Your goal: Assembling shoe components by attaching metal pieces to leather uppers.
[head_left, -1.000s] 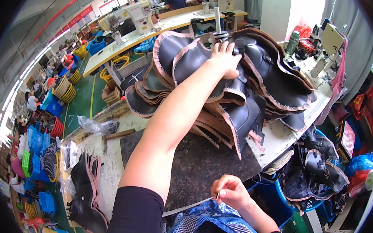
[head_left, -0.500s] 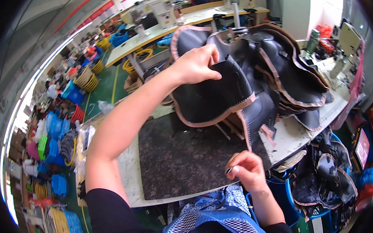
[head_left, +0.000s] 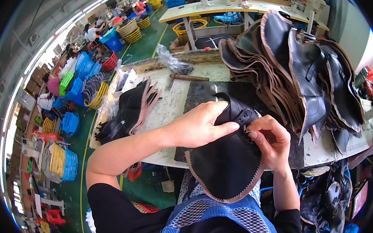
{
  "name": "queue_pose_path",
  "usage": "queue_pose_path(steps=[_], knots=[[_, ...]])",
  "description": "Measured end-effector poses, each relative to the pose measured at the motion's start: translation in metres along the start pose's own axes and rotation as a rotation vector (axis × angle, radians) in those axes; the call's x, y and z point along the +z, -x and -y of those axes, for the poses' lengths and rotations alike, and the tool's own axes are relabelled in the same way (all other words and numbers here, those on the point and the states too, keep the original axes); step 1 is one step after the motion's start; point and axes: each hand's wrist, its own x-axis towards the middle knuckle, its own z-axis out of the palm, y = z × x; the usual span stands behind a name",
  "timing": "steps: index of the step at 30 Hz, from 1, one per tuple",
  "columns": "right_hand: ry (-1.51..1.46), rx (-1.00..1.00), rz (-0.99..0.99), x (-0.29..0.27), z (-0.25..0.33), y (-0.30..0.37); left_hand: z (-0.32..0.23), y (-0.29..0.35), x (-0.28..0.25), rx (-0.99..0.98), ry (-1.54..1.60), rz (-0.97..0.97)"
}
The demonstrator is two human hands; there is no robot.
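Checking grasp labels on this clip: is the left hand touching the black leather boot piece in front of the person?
Touching. The head view shows the left hand lying flat on the black leather boot piece, its fingers pressed onto the upper edge beside the right hand.

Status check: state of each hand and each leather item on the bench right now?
left hand: grip closed on the black leather piece, thumb on top.
right hand: fingertips pinched at the piece's upper edge; any tool in them too small to tell.
black leather piece: held over the bench edge, hanging toward the lap.
leather stack: piled at right, untouched.
small leather pile: lying at left, untouched.
hammer: lying flat, apart from both hands.
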Motion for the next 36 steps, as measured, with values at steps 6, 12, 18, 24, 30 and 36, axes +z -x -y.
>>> queue_pose_path(steps=[6, 12, 18, 24, 30, 36], knots=[[0.01, 0.008, 0.109, 0.023, -0.01, -0.02, 0.012, 0.022, -0.02, -0.088, -0.089, -0.028], [0.036, 0.027, 0.272, 0.022, -0.021, -0.048, 0.028, 0.018, -0.032, -0.05, -0.105, -0.039], [0.001, 0.22, 0.295, 0.028, -0.03, -0.06, 0.033, 0.009, -0.043, -0.096, -0.07, 0.01], [-0.055, 0.297, 0.322, 0.033, -0.041, -0.062, 0.045, 0.005, -0.044, -0.081, -0.211, 0.05], [0.201, 0.114, 0.181, 0.058, -0.04, -0.061, 0.072, 0.007, -0.028, 0.142, -0.37, -0.305], [0.185, 0.051, -0.031, 0.077, -0.05, -0.041, 0.077, 0.022, -0.015, 0.207, -0.206, -0.483]])
